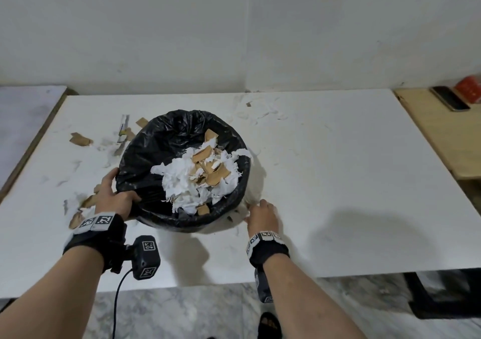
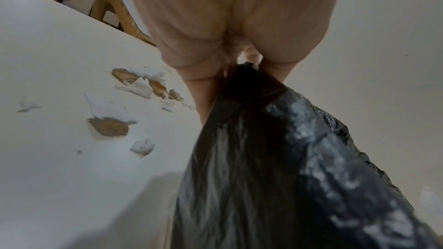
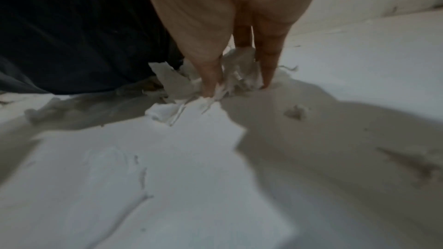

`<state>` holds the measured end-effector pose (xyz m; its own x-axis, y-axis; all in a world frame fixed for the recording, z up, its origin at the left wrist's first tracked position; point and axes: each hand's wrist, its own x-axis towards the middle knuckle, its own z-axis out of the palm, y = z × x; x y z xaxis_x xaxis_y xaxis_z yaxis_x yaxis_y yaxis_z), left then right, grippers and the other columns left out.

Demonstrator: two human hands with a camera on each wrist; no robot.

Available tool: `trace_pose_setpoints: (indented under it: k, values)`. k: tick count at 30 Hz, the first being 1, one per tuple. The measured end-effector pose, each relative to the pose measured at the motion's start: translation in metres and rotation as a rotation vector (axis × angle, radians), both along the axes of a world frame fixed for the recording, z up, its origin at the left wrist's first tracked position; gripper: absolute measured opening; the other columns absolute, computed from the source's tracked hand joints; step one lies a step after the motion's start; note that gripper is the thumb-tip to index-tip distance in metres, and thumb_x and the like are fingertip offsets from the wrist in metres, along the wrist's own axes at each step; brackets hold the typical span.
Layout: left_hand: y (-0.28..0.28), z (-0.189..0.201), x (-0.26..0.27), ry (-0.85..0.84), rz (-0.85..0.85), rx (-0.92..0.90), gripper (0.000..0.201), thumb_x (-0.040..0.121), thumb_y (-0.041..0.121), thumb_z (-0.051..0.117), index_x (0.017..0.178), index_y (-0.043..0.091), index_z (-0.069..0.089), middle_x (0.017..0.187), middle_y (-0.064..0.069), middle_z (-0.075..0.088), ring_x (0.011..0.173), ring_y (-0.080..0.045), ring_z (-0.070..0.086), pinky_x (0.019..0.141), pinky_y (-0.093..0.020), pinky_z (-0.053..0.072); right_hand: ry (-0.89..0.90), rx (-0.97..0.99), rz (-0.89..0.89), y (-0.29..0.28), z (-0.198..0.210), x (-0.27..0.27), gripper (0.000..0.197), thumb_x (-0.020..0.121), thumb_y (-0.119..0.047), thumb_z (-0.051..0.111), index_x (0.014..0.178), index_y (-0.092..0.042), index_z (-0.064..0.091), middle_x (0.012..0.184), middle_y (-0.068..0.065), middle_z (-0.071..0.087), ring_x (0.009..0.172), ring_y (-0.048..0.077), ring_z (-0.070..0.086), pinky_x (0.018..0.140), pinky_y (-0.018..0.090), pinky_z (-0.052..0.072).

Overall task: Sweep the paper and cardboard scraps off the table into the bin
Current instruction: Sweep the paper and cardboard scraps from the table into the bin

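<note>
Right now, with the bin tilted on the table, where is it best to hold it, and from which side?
Probably at the near-left rim, where the left hand already grips the bin. The bin tips toward the person, so that edge is nearest.

Bare forearms, 2 black wristbands (image 1: 95, 237) with coded white tags, cabled cameras.

No words, brands or numbers are legible; the wrist bands (image 1: 97, 221) carry only black-and-white square code markers.
</note>
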<state>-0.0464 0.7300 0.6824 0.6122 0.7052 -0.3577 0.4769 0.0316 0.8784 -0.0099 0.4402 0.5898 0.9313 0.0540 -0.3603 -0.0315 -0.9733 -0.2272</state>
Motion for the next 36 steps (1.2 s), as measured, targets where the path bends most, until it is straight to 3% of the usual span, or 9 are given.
trace_pose_setpoints:
  k: [4, 10, 15, 17, 19, 23, 25, 30, 36]
  values:
    - [0.012, -0.002, -0.004, 0.002, -0.016, -0.011, 0.085, 0.076, -0.016, 0.052, 0.142, 0.039, 0.047, 0.123, -0.015, 0.059, 0.077, -0.03, 0.061, 0.054, -0.039, 0.055, -0.043, 0.065, 0.018, -0.002, 0.003, 0.001, 0.035, 0.089, 0.009, 0.04, 0.117, 0.003, 0.061, 0.12, 0.022, 0.057, 0.116, 0.034, 0.052, 0.09, 0.039, 0.046]
    - [0.02, 0.004, -0.008, 0.009, -0.011, -0.043, 0.084, 0.078, -0.017, 0.05, 0.144, 0.036, 0.045, 0.105, -0.014, 0.062, 0.073, -0.028, 0.06, 0.06, -0.038, 0.053, 0.02, 0.218, -0.159, -0.029, 0.024, 0.016, 0.026, 0.083, -0.002, 0.054, 0.098, -0.009, 0.074, 0.103, 0.014, 0.071, 0.1, 0.029, 0.065, 0.074, 0.023, 0.045]
    - [0.029, -0.011, -0.004, 0.068, -0.049, 0.018, 0.089, 0.062, 0.0, 0.06, 0.13, 0.057, 0.045, 0.13, -0.017, 0.056, 0.093, -0.043, 0.063, 0.057, -0.049, 0.06, -0.143, 0.4, -0.208, -0.042, 0.098, 0.041, 0.023, 0.077, 0.003, 0.06, 0.078, -0.01, 0.079, 0.078, 0.014, 0.074, 0.079, 0.03, 0.067, 0.065, 0.029, 0.052]
    - [0.025, 0.0, -0.005, 0.086, -0.062, 0.016, 0.089, 0.066, -0.002, 0.059, 0.134, 0.054, 0.044, 0.128, -0.018, 0.056, 0.091, -0.043, 0.063, 0.059, -0.049, 0.06, -0.228, 0.457, -0.179, -0.039, 0.14, 0.051, 0.022, 0.077, 0.005, 0.061, 0.082, -0.008, 0.079, 0.082, 0.015, 0.075, 0.084, 0.029, 0.068, 0.074, 0.033, 0.055]
    - [0.008, 0.03, -0.009, 0.082, -0.082, 0.021, 0.085, 0.077, -0.012, 0.054, 0.146, 0.037, 0.041, 0.123, -0.017, 0.058, 0.076, -0.035, 0.059, 0.062, -0.041, 0.057, -0.291, 0.506, -0.149, -0.031, 0.178, 0.06, 0.022, 0.079, 0.006, 0.061, 0.089, -0.005, 0.077, 0.089, 0.017, 0.074, 0.088, 0.029, 0.068, 0.081, 0.032, 0.054]
    - [-0.003, 0.043, -0.011, 0.091, -0.068, 0.044, 0.078, 0.081, -0.015, 0.053, 0.148, 0.023, 0.041, 0.103, -0.011, 0.052, 0.063, -0.021, 0.045, 0.06, -0.035, 0.05, -0.371, 0.576, -0.062, 0.0, 0.224, 0.074, 0.023, 0.08, 0.006, 0.061, 0.095, -0.005, 0.076, 0.095, 0.016, 0.074, 0.091, 0.027, 0.068, 0.078, 0.022, 0.049]
    - [-0.002, 0.044, -0.005, 0.1, -0.103, 0.021, 0.082, 0.078, -0.013, 0.054, 0.147, 0.028, 0.042, 0.089, -0.011, 0.058, 0.065, -0.028, 0.053, 0.067, -0.043, 0.055, -0.355, 0.569, -0.034, 0.02, 0.227, 0.077, 0.028, 0.081, 0.007, 0.057, 0.098, -0.006, 0.075, 0.101, 0.014, 0.073, 0.098, 0.025, 0.067, 0.081, 0.018, 0.046]
    - [0.0, 0.041, 0.002, 0.073, -0.175, 0.003, 0.082, 0.077, -0.011, 0.05, 0.145, 0.034, 0.042, 0.083, -0.015, 0.064, 0.065, -0.032, 0.059, 0.058, -0.037, 0.048, -0.142, 0.514, 0.108, 0.057, 0.207, 0.066, 0.05, 0.081, 0.005, 0.049, 0.122, -0.021, 0.065, 0.13, 0.005, 0.061, 0.12, 0.022, 0.056, 0.099, 0.03, 0.048]
    - [0.002, 0.041, 0.013, 0.108, -0.134, 0.016, 0.083, 0.078, -0.014, 0.052, 0.147, 0.031, 0.041, 0.09, -0.013, 0.059, 0.065, -0.031, 0.056, 0.065, -0.047, 0.054, -0.254, 0.74, -0.063, 0.019, 0.199, 0.091, 0.048, 0.082, 0.003, 0.054, 0.122, -0.022, 0.061, 0.127, 0.002, 0.055, 0.109, 0.017, 0.056, 0.089, 0.029, 0.049]
